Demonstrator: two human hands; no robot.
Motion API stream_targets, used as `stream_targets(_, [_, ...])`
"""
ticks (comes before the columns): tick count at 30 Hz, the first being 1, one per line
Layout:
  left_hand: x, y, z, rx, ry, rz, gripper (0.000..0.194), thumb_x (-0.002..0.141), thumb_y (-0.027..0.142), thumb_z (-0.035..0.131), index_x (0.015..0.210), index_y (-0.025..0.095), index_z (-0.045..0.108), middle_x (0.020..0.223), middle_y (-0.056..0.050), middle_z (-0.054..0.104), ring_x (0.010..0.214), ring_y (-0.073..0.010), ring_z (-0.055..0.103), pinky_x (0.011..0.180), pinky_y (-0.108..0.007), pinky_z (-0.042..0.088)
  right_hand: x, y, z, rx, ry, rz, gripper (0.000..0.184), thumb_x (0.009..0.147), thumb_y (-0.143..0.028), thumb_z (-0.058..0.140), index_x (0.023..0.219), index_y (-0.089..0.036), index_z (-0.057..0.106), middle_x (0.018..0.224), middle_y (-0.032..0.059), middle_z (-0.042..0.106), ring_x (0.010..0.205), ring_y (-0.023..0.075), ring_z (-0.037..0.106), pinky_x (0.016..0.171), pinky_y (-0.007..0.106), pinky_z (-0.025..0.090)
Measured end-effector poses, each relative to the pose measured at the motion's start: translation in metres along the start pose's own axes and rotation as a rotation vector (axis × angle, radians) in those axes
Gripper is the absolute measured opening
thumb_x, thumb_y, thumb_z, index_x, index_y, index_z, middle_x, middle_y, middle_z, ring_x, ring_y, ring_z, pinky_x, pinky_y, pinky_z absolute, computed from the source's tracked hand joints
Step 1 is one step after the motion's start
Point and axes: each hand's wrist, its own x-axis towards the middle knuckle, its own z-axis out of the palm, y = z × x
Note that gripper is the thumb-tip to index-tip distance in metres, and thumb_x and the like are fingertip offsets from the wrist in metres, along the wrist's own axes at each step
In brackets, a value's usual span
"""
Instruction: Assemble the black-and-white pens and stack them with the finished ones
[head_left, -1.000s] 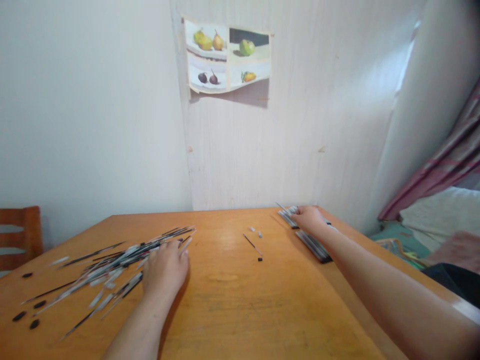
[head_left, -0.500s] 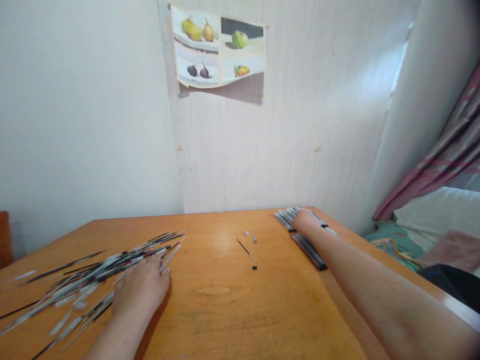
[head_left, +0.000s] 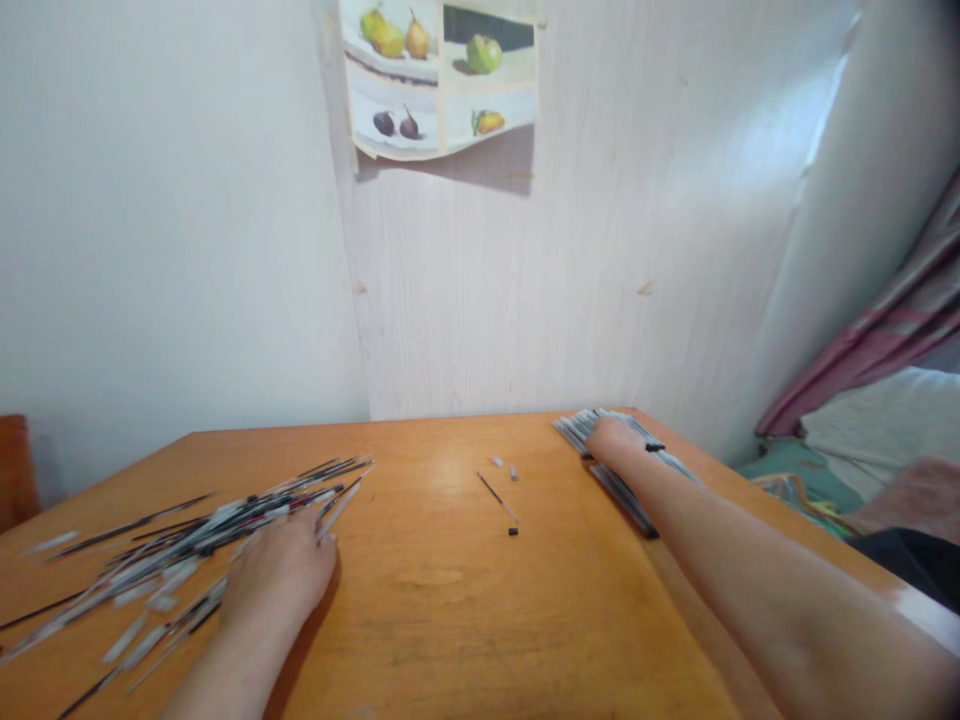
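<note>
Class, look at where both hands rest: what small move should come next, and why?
Probably the left hand should pinch one rod from the loose pile it rests on. The right hand lies on the neat row, and many scattered rods remain.

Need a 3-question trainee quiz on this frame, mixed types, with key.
1. True or false: the left hand rests on the loose scattered sticks.
2. The right hand lies on: A) the neat row of sticks B) the fruit poster C) the chair.
3. Fill in: a single thin stick lies on the ____ table between the hands.

Key: 1 true; 2 A; 3 wooden.
</note>
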Motion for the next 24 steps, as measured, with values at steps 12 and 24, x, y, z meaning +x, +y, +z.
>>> stream_targets(12, [-0.002,0.003,0.001,-0.051,-0.070,-0.070,0.031,0.079,0.026,0.040,0.087,0.016,0.069,0.092,-0.020,0.070,0.086,-0.0339,0.066,0.072,-0.040,0.046,-0.045,-0.056,-0.009,0.112,-0.118,-0.328,0.024,0.079,-0.028,0.054,0.085,-0.015,0.072,0.088,0.0104,0.071,0.083,0.0200,0.065,0.063,0.024,0.043])
stream_targets(24, [-0.003,0.024,0.001,-0.685,0.219,-0.013,0.018,0.079,0.030,0.049,0.086,0.019,0.062,0.079,-0.006,0.068,0.076,-0.0220,0.062,0.065,-0.028,0.041,-0.101,-0.120,0.007,-0.003,-0.414,-0.441,0.011,0.050,-0.016,0.071,0.059,-0.010,0.069,0.063,0.0091,0.065,0.059,0.0203,0.060,0.048,0.025,0.037])
